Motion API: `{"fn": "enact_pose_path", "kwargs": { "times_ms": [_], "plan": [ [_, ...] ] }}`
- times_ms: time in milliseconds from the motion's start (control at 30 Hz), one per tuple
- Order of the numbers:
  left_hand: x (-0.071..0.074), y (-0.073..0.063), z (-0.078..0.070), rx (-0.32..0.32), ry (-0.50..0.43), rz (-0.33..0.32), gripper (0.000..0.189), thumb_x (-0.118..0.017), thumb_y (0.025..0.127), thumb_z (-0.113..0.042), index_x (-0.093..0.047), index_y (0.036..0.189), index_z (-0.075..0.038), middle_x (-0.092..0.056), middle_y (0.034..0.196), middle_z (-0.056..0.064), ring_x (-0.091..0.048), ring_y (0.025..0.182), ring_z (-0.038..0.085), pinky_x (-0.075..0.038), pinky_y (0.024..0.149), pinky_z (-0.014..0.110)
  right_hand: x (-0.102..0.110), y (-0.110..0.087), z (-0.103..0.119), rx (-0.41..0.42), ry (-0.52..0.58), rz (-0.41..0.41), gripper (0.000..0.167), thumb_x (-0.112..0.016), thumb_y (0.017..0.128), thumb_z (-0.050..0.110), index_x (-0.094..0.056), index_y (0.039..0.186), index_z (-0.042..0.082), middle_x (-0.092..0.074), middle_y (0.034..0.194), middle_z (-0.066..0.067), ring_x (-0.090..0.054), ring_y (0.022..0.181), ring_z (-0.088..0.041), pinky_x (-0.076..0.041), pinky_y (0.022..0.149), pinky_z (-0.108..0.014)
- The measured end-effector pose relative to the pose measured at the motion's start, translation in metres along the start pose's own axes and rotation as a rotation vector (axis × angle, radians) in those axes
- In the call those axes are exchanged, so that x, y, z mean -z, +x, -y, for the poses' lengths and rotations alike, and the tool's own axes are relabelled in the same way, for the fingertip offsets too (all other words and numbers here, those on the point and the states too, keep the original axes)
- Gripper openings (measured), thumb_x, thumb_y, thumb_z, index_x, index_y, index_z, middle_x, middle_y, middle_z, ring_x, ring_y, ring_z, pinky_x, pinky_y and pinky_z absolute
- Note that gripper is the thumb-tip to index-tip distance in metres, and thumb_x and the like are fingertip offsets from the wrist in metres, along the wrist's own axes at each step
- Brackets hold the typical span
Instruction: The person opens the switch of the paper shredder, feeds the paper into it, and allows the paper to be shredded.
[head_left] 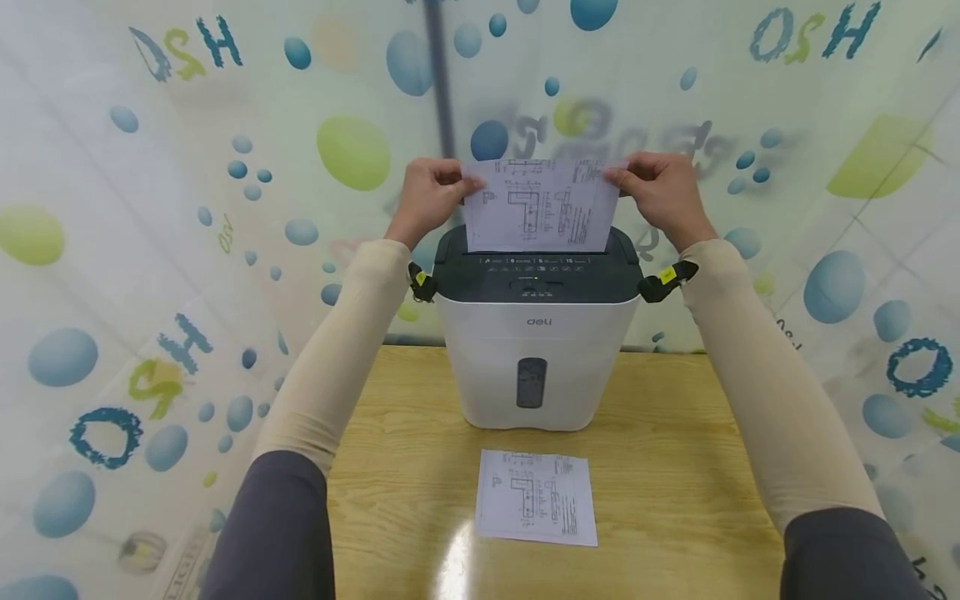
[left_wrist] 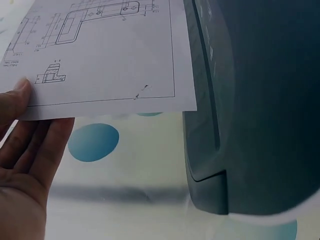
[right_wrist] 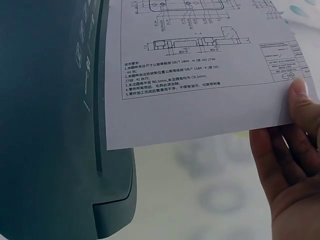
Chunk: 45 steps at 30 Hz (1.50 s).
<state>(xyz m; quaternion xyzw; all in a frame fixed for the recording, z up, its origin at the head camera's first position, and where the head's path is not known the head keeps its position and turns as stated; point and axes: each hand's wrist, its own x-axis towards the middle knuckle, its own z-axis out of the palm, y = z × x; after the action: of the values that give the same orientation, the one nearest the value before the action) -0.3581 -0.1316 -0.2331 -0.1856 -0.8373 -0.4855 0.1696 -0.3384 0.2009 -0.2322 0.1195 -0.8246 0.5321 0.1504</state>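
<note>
A sheet of paper point(head_left: 542, 208) printed with a technical drawing stands upright over a paper shredder point(head_left: 536, 358), its lower edge at the slot in the dark top. My left hand point(head_left: 435, 196) pinches the sheet's left edge near the upper corner, thumb on the printed face and fingers behind. On the opposite edge my right hand point(head_left: 663, 192) pinches it the same way. In the left wrist view, the sheet point(left_wrist: 110, 65) has a corner beside the shredder's slot. The right wrist view shows lines of printed text on the sheet point(right_wrist: 190, 115), close along the slot.
A second printed sheet point(head_left: 536, 498) lies flat on the wooden table point(head_left: 405, 467) in front of the shredder. Behind and to both sides hangs a patterned curtain point(head_left: 352, 154) with coloured dots and letters. Black wrist straps with yellow tags are on both sleeves.
</note>
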Motion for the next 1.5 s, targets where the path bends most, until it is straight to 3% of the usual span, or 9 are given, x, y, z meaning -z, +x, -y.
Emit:
{"fn": "enact_pose_path", "kwargs": {
  "times_ms": [200, 433, 667, 867, 1067, 1167, 1333, 1500],
  "plan": [
    [-0.001, 0.005, 0.006, 0.033, 0.008, 0.013, 0.014, -0.074, 0.095, -0.022, -0.082, 0.104, -0.013, -0.08, 0.098, 0.006, -0.07, 0.084, 0.017, -0.055, 0.076, 0.029, -0.004, 0.005, -0.006, 0.007, 0.005, 0.01, 0.03, -0.076, 0.093, 0.036, -0.079, 0.111, 0.012, -0.075, 0.092, 0.014, -0.071, 0.087, -0.007, -0.049, 0.097, -0.034],
    [-0.004, 0.003, 0.011, 0.046, -0.01, 0.043, 0.015, -0.074, 0.096, -0.021, -0.082, 0.106, -0.013, -0.08, 0.101, 0.006, -0.072, 0.085, 0.017, -0.058, 0.086, 0.041, -0.005, 0.004, -0.014, 0.013, -0.022, 0.017, 0.03, -0.076, 0.093, 0.035, -0.079, 0.111, 0.012, -0.075, 0.092, 0.016, -0.071, 0.084, -0.004, -0.05, 0.091, -0.03],
    [-0.006, 0.003, 0.015, 0.066, 0.032, 0.081, 0.014, -0.072, 0.096, -0.019, -0.081, 0.103, -0.01, -0.079, 0.102, 0.008, -0.073, 0.086, 0.018, -0.06, 0.081, 0.033, -0.006, 0.002, -0.019, 0.003, -0.101, 0.045, 0.032, -0.073, 0.095, 0.036, -0.079, 0.115, 0.012, -0.076, 0.093, 0.016, -0.071, 0.084, -0.003, -0.052, 0.096, -0.035],
    [-0.003, 0.005, 0.013, 0.135, 0.128, 0.172, 0.019, -0.069, 0.098, -0.021, -0.079, 0.108, -0.008, -0.077, 0.11, 0.009, -0.072, 0.093, 0.019, -0.061, 0.084, 0.032, -0.003, 0.004, -0.016, -0.041, -0.231, 0.12, 0.04, -0.07, 0.096, 0.042, -0.076, 0.119, 0.009, -0.078, 0.095, 0.008, -0.073, 0.088, -0.009, -0.053, 0.1, -0.042],
    [0.0, 0.007, 0.008, 0.176, 0.218, 0.247, 0.02, -0.069, 0.097, -0.023, -0.078, 0.107, -0.009, -0.077, 0.109, 0.01, -0.07, 0.09, 0.021, -0.057, 0.076, 0.03, 0.0, 0.006, -0.009, -0.072, -0.345, 0.228, 0.047, -0.065, 0.098, 0.047, -0.072, 0.127, 0.01, -0.076, 0.118, -0.012, -0.074, 0.105, -0.026, -0.052, 0.104, -0.048],
    [0.001, 0.008, 0.006, 0.201, 0.238, 0.284, 0.021, -0.069, 0.096, -0.021, -0.078, 0.108, -0.007, -0.077, 0.108, 0.011, -0.071, 0.087, 0.021, -0.058, 0.078, 0.034, 0.001, 0.008, -0.008, -0.084, -0.375, 0.278, 0.048, -0.064, 0.099, 0.046, -0.071, 0.13, 0.009, -0.073, 0.125, -0.018, -0.072, 0.112, -0.034, -0.051, 0.104, -0.051],
    [0.001, 0.008, 0.004, 0.235, 0.231, 0.34, 0.02, -0.07, 0.095, -0.016, -0.077, 0.107, -0.003, -0.077, 0.11, 0.014, -0.076, 0.088, 0.025, -0.061, 0.087, 0.042, 0.001, 0.011, -0.006, -0.112, -0.401, 0.337, 0.046, -0.067, 0.099, 0.043, -0.072, 0.127, 0.008, -0.075, 0.12, -0.017, -0.072, 0.113, -0.036, -0.051, 0.105, -0.053],
    [-0.001, 0.009, 0.003, 0.251, 0.232, 0.376, 0.022, -0.07, 0.094, -0.014, -0.077, 0.111, -0.001, -0.076, 0.112, 0.016, -0.077, 0.09, 0.028, -0.062, 0.087, 0.043, 0.003, 0.013, -0.003, -0.109, -0.444, 0.388, 0.042, -0.068, 0.098, 0.04, -0.074, 0.122, 0.006, -0.078, 0.112, -0.013, -0.072, 0.111, -0.036, -0.052, 0.101, -0.052]
  ]
}}
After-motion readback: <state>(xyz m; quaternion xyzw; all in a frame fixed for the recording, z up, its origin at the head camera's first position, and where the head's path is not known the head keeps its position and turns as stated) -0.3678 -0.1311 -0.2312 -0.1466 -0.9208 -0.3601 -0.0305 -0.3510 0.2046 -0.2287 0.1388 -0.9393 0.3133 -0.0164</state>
